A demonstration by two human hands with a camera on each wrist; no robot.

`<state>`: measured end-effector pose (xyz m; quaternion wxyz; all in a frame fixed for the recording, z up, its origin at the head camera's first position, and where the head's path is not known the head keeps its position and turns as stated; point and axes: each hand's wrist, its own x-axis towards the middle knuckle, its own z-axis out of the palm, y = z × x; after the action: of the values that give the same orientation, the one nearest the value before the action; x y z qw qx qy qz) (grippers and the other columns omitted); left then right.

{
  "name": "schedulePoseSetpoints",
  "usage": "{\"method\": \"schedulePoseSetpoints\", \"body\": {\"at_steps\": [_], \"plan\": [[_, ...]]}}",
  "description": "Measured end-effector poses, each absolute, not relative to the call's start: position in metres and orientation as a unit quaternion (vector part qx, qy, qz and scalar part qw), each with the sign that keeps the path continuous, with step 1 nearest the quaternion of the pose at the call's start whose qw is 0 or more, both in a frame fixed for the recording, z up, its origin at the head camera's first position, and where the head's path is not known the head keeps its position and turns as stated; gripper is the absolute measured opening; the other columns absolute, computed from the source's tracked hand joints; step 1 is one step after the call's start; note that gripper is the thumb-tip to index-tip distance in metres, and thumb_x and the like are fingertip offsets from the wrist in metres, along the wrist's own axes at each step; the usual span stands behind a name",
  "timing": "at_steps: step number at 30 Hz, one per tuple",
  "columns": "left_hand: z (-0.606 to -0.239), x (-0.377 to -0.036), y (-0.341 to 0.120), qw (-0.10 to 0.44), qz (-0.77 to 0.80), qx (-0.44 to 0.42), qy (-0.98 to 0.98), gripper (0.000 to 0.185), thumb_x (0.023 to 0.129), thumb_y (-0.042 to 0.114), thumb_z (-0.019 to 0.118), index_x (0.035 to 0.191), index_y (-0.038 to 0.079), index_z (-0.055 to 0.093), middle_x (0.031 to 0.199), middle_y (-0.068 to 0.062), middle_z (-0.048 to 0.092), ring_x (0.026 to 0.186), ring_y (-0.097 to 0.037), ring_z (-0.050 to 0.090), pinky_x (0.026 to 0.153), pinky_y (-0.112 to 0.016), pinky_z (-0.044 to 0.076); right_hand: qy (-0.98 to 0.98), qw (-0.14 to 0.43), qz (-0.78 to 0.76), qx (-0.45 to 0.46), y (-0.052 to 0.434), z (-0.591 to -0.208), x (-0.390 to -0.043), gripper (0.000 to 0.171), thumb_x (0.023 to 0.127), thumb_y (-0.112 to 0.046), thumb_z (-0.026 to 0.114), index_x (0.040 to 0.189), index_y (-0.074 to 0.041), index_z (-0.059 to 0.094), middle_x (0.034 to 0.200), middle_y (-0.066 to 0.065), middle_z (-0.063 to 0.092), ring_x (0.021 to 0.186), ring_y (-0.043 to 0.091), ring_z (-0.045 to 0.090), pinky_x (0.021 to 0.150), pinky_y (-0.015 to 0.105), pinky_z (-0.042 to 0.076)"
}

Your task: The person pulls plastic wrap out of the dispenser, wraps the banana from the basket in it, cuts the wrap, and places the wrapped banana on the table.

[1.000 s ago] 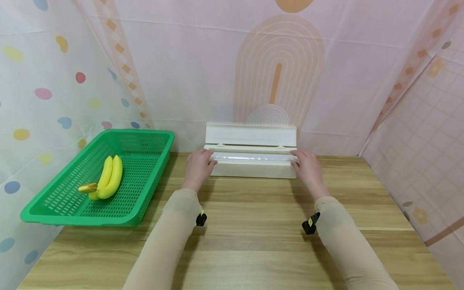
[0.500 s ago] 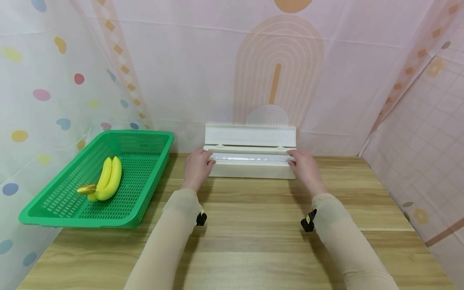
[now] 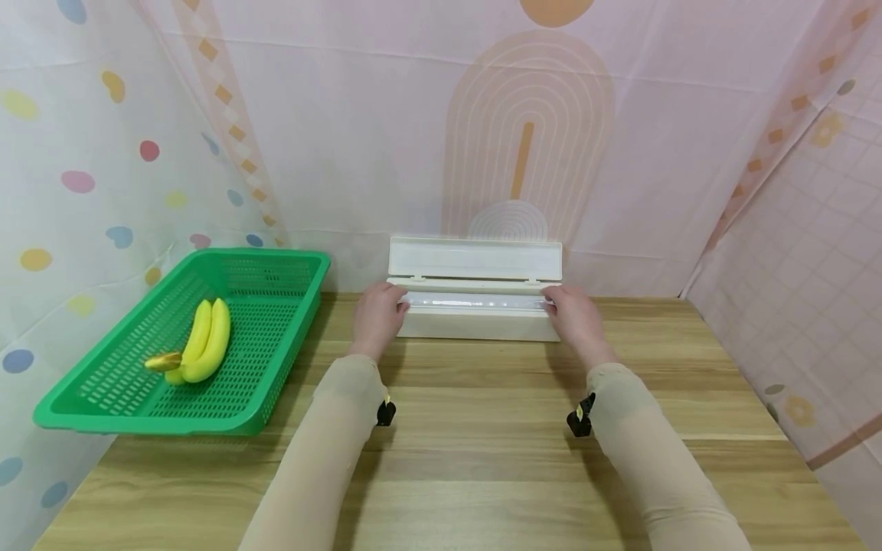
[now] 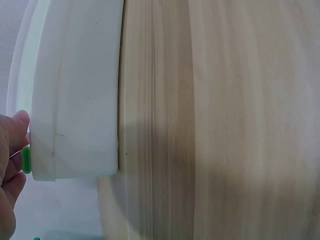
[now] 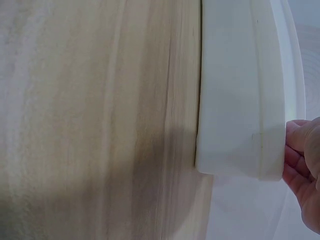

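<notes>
A long white cling film dispenser [image 3: 478, 327] sits at the back of the table, its lid [image 3: 475, 259] raised against the curtain. Inside lies a shiny roll of cling film [image 3: 475, 301]. My left hand [image 3: 377, 320] pinches the roll's left end between thumb and fingers. In the left wrist view a small green piece [image 4: 26, 160] shows by those fingers, beside the box's corner. At the opposite end my right hand [image 3: 576, 320] holds the roll with thumb and fingertips. Its fingers [image 5: 298, 131] are right at the box's rim in the right wrist view, where the box hides the roll.
To the left stands a green plastic basket [image 3: 285, 367] with yellow bananas [image 3: 210, 344] in it. A patterned curtain [image 3: 344, 153] closes off the back and both sides of the wooden table [image 3: 475, 444]. Each wrist carries a small black camera [image 3: 580, 417].
My right hand has shifted left, from the dispenser's right end in over the roll's end. The left hand has barely moved. The view has tilted very slightly.
</notes>
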<state>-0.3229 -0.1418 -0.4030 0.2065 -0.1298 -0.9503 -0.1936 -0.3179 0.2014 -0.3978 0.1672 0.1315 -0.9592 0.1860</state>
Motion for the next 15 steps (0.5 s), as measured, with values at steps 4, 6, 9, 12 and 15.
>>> {"method": "schedulePoseSetpoints", "body": {"at_steps": [4, 6, 9, 12, 15], "plan": [[-0.4024, -0.3238, -0.1394, 0.211, -0.181, -0.134, -0.951, 0.018, 0.091, 0.005, 0.069, 0.109, 0.003, 0.073, 0.105, -0.014, 0.070, 0.100, -0.034, 0.063, 0.090, -0.047, 0.050, -0.958, 0.169, 0.191, 0.131, 0.2018, -0.3986, -0.3190, 0.020, 0.094, -0.005, 0.066, 0.113, -0.003, 0.068, 0.107, 0.015, 0.068, 0.105, 0.036, 0.061, 0.091, 0.051, 0.049], [-0.4020, -0.3241, -0.1383, 0.210, -0.180, -0.133, -0.952, 0.018, 0.091, 0.004, 0.069, 0.108, 0.003, 0.074, 0.105, -0.014, 0.070, 0.100, -0.035, 0.063, 0.091, -0.047, 0.050, -0.958, 0.170, 0.190, 0.131, 0.2021, -0.3986, -0.3195, 0.020, 0.094, -0.005, 0.066, 0.113, -0.003, 0.068, 0.107, 0.015, 0.068, 0.105, 0.036, 0.061, 0.091, 0.050, 0.049], [-0.4017, -0.3246, -0.1372, 0.211, -0.177, -0.132, -0.952, 0.018, 0.090, 0.003, 0.069, 0.107, 0.002, 0.074, 0.105, -0.014, 0.071, 0.100, -0.035, 0.063, 0.091, -0.047, 0.049, -0.959, 0.168, 0.187, 0.131, 0.2023, -0.3980, -0.3197, 0.020, 0.094, -0.004, 0.066, 0.113, -0.002, 0.069, 0.108, 0.015, 0.068, 0.106, 0.036, 0.061, 0.092, 0.050, 0.048], [-0.4012, -0.3255, -0.1360, 0.208, -0.178, -0.128, -0.953, 0.016, 0.090, 0.002, 0.069, 0.105, 0.002, 0.074, 0.104, -0.015, 0.071, 0.100, -0.035, 0.063, 0.091, -0.047, 0.049, -0.960, 0.163, 0.183, 0.132, 0.2025, -0.3971, -0.3203, 0.020, 0.094, -0.003, 0.064, 0.114, -0.001, 0.069, 0.111, 0.016, 0.068, 0.108, 0.036, 0.060, 0.095, 0.050, 0.047], [-0.4012, -0.3264, -0.1352, 0.207, -0.177, -0.125, -0.954, 0.015, 0.090, 0.002, 0.069, 0.104, 0.002, 0.075, 0.104, -0.015, 0.071, 0.100, -0.035, 0.063, 0.091, -0.047, 0.050, -0.963, 0.158, 0.176, 0.133, 0.2022, -0.3960, -0.3206, 0.020, 0.095, -0.002, 0.063, 0.114, 0.000, 0.069, 0.113, 0.017, 0.067, 0.109, 0.037, 0.060, 0.096, 0.050, 0.047]]}}
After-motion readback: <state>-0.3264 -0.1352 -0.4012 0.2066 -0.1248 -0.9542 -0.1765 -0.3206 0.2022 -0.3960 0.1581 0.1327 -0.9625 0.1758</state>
